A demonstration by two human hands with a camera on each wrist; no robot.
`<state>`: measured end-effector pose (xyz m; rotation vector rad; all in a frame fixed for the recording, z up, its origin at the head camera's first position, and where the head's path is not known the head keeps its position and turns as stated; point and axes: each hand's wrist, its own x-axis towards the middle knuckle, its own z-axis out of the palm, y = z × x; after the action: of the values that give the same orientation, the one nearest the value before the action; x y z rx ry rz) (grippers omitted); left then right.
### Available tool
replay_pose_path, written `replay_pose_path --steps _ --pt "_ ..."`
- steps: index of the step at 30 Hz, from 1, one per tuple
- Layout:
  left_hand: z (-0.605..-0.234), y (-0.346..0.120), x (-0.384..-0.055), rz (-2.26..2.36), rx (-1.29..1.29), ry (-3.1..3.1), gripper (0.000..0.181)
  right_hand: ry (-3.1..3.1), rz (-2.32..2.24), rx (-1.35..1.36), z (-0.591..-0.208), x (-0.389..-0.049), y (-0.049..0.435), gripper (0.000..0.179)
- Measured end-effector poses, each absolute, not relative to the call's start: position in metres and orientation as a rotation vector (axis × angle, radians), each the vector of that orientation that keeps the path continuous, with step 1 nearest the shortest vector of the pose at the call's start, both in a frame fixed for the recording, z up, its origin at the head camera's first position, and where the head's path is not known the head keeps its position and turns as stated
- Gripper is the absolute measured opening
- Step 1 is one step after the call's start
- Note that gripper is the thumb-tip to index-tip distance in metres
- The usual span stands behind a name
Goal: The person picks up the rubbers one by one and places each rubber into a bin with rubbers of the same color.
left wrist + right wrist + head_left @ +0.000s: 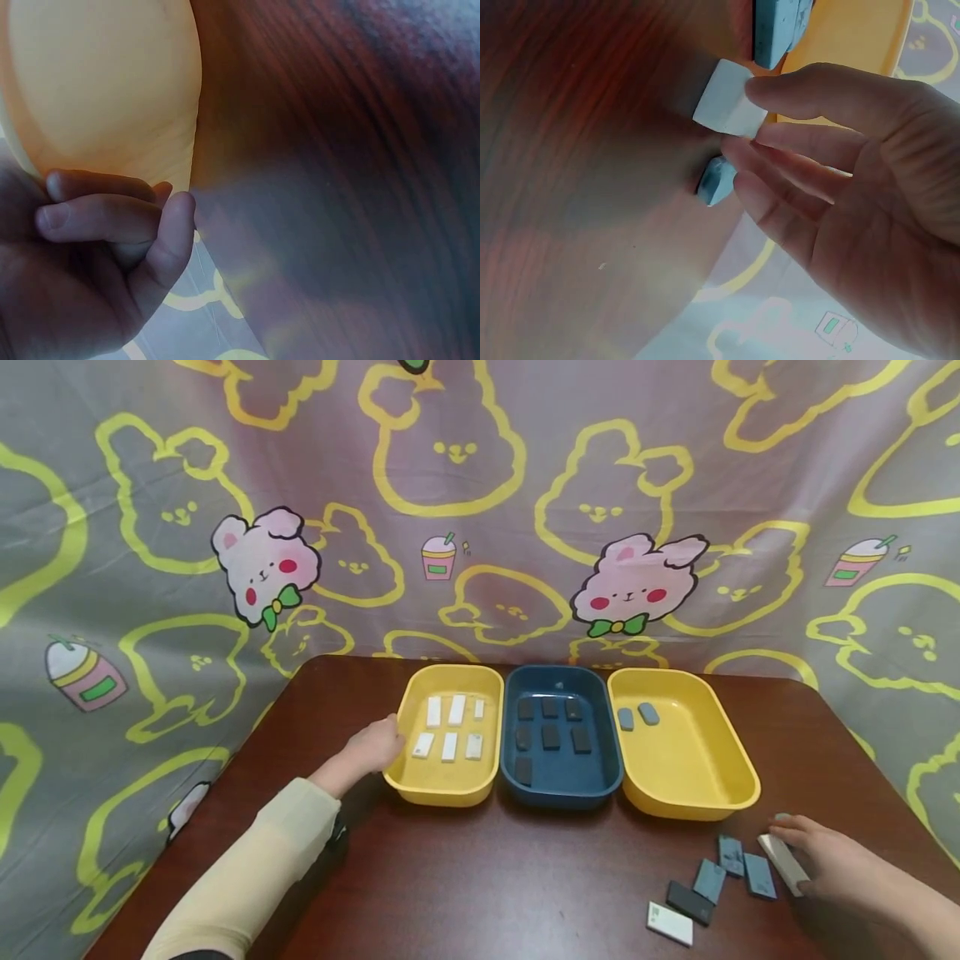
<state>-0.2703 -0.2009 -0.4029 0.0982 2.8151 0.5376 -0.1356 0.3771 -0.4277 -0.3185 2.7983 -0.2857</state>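
My right hand [843,864] pinches a long white block [784,862] at the table's right side; in the right wrist view the thumb and fingers meet the white block [727,101]. A small blue-grey piece [717,180] lies just beyond the fingertips. Left of this hand are several blue-grey tiles [760,877], a black tile [688,902] and a white tile [670,923]. My left hand [375,745] holds the left rim of a yellow bin [442,795] with white blocks inside. In the left wrist view, curled fingers [105,217] lie against the bin's wall; the thumb is hidden.
A dark blue bin [562,797] with several black tiles stands in the middle. To its right is a second yellow bin [693,760] holding two blue-grey pieces. All stand on a brown wooden table [465,877], with a patterned cloth [495,543] behind it.
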Motion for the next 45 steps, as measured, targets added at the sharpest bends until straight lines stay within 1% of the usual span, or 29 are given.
replay_pose_path --steps 6,10,14,17,24,29,35,39,42,45 --pt "-0.404 -0.199 -0.269 0.544 0.1 2.818 0.047 2.76 -0.355 -0.347 -0.429 -0.132 0.374 0.059" --pt "-0.404 -0.199 -0.268 0.537 0.095 2.824 0.046 2.711 -0.378 -0.267 -0.432 -0.129 0.371 0.057" --pt "-0.403 -0.199 -0.269 0.539 0.096 2.83 0.047 2.664 -0.347 -0.205 -0.434 -0.127 0.372 0.063" --pt "-0.403 -0.199 -0.269 0.532 0.105 2.841 0.045 2.653 -0.322 -0.212 -0.435 -0.127 0.373 0.068" --pt "-0.403 -0.201 -0.269 0.54 0.082 2.829 0.047 2.724 -0.199 -0.261 -0.436 -0.129 0.373 0.057" --pt "-0.403 -0.201 -0.269 0.546 0.083 2.83 0.045 2.716 -0.166 -0.254 -0.44 -0.13 0.373 0.056" --pt "-0.402 -0.2 -0.27 0.546 0.084 2.834 0.044 2.774 -0.049 -0.327 -0.442 -0.128 0.374 0.054" --pt "-0.401 -0.2 -0.271 0.558 0.072 2.839 0.043 2.847 -0.053 -0.391 -0.439 -0.128 0.374 0.055" --pt "-0.402 -0.2 -0.272 0.56 0.07 2.832 0.044 2.891 -0.069 -0.423 -0.438 -0.128 0.374 0.059" --pt "-0.403 -0.2 -0.272 0.559 0.078 2.829 0.045 2.903 -0.063 -0.382 -0.438 -0.128 0.376 0.063"
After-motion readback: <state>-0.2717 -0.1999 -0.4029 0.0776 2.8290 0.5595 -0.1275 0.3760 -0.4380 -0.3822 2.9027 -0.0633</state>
